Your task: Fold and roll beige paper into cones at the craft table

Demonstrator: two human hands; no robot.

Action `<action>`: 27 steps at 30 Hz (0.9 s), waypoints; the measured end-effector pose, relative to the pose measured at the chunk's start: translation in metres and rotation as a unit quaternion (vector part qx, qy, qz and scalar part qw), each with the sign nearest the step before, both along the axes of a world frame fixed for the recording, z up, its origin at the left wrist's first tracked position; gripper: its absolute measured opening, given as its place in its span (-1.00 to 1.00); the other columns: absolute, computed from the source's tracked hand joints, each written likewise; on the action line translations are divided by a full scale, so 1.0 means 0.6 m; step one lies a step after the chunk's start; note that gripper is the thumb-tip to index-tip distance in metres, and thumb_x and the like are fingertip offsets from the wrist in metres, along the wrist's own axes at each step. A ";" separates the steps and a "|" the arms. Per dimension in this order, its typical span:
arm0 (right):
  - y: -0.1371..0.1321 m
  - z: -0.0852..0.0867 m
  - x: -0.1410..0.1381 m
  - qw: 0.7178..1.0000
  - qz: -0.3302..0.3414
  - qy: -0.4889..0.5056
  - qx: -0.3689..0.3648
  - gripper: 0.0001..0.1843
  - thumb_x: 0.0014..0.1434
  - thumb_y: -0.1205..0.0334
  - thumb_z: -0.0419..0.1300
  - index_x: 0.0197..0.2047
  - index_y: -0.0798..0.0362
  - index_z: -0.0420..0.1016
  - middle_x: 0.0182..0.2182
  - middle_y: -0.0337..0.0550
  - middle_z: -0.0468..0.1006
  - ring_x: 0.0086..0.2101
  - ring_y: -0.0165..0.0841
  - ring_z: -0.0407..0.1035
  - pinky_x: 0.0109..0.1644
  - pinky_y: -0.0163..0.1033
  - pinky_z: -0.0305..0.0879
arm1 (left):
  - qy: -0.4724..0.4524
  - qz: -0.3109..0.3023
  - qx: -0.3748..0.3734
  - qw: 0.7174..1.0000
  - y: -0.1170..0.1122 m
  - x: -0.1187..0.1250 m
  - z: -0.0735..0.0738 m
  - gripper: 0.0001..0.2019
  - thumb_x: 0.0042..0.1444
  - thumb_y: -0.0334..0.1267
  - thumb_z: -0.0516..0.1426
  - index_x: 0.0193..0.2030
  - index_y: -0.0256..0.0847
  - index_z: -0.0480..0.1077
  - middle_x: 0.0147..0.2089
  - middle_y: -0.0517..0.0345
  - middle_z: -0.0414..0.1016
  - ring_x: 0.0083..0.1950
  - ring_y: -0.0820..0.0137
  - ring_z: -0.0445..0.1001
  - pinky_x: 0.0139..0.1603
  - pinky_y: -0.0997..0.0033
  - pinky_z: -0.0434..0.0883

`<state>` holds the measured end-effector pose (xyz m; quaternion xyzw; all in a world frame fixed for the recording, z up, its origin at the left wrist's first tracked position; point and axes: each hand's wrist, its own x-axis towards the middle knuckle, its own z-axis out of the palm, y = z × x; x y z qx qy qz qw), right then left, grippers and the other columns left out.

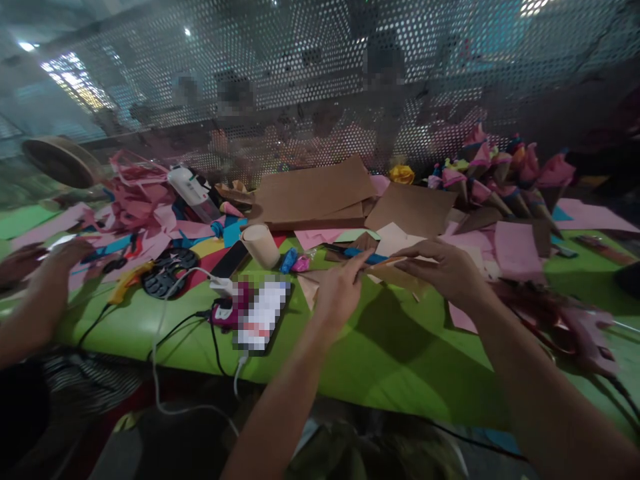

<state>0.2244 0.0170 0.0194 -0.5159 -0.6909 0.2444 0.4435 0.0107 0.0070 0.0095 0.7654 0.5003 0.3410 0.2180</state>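
My left hand (341, 287) is over the middle of the table, its index finger stretched to a narrow blue strip (381, 259) and the other fingers curled. The thumb side of its grip is partly hidden. My right hand (443, 270) comes in from the right with thumb and fingers pinched on the edge of a brown paper piece (395, 269), beside the strip's right end. Small scraps lie under the right hand. Near the left hand are a blue crumpled wad (289, 261), a pink wad (301, 264) and an upright paper roll (261, 246).
A phone (265, 313) on a cable lies beside a purple power adapter (227, 315). A yellow glue gun (131, 283) is left, a pink glue gun (585, 330) right. Cardboard (310, 193) and paper flower cones (495, 177) stand behind. Another person's hand (67, 260) works at left.
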 end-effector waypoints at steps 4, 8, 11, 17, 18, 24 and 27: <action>0.002 -0.008 0.000 0.995 -0.004 0.087 -0.044 -0.57 -0.05 -0.27 0.40 -0.40 -0.05 0.69 -0.37 -0.06 0.64 -0.29 -0.15 0.51 -0.19 -0.07 0.47 | -0.035 -0.009 -0.005 0.999 0.001 0.000 0.004 -0.48 0.23 -0.56 0.08 0.27 -0.06 0.45 0.07 0.07 0.66 0.08 0.25 0.61 0.20 0.16 0.50; 0.002 -0.011 -0.001 0.993 -0.011 0.111 -0.047 -0.58 -0.07 -0.27 0.43 -0.44 -0.07 0.66 -0.40 -0.10 0.61 -0.31 -0.19 0.48 -0.23 -0.12 0.45 | -0.065 -0.011 -0.019 0.998 0.001 0.000 0.005 -0.50 0.23 -0.56 0.09 0.23 -0.07 0.47 0.08 0.07 0.65 0.10 0.26 0.61 0.22 0.16 0.49; 0.001 -0.009 -0.001 0.994 -0.020 0.100 -0.033 -0.57 -0.06 -0.30 0.41 -0.46 -0.10 0.64 -0.42 -0.14 0.60 -0.31 -0.19 0.48 -0.22 -0.12 0.42 | -0.086 -0.004 -0.036 0.996 0.003 -0.001 0.004 -0.51 0.21 -0.55 0.11 0.21 -0.06 0.49 0.07 0.07 0.66 0.09 0.25 0.61 0.23 0.14 0.49; -0.002 0.007 -0.003 0.992 -0.053 0.107 -0.038 -0.48 -0.13 -0.40 0.39 -0.49 -0.08 0.62 -0.48 -0.18 0.60 -0.37 -0.22 0.45 -0.29 -0.14 0.32 | -0.167 0.019 -0.082 0.982 0.014 -0.002 -0.007 -0.62 0.12 -0.54 0.19 0.06 -0.21 0.57 -0.03 0.00 0.68 -0.03 0.27 0.64 0.09 0.22 0.55; -0.003 0.009 -0.003 0.991 -0.055 0.113 -0.042 -0.48 -0.14 -0.39 0.39 -0.49 -0.07 0.62 -0.48 -0.18 0.60 -0.37 -0.23 0.44 -0.30 -0.16 0.30 | -0.182 0.019 -0.086 0.979 0.016 -0.001 -0.009 -0.64 0.11 -0.54 0.21 0.03 -0.22 0.57 -0.04 -0.01 0.68 -0.03 0.28 0.64 0.08 0.24 0.55; -0.004 0.012 -0.007 0.986 -0.071 0.141 -0.053 -0.53 -0.18 -0.30 0.45 -0.51 -0.05 0.62 -0.49 -0.17 0.58 -0.39 -0.25 0.40 -0.31 -0.17 0.26 | -0.237 0.002 -0.110 0.965 0.021 0.000 -0.014 -0.73 0.07 -0.47 0.28 -0.06 -0.24 0.61 -0.11 0.01 0.70 -0.07 0.30 0.63 0.04 0.31 0.54; -0.005 0.013 -0.008 0.984 -0.069 0.154 -0.057 -0.53 -0.20 -0.31 0.45 -0.51 -0.07 0.62 -0.49 -0.17 0.58 -0.38 -0.23 0.40 -0.30 -0.16 0.27 | -0.259 0.005 -0.130 0.957 0.020 -0.002 -0.009 -0.79 0.10 -0.43 0.28 -0.11 -0.26 0.62 -0.15 0.02 0.70 -0.12 0.33 0.63 -0.01 0.34 0.54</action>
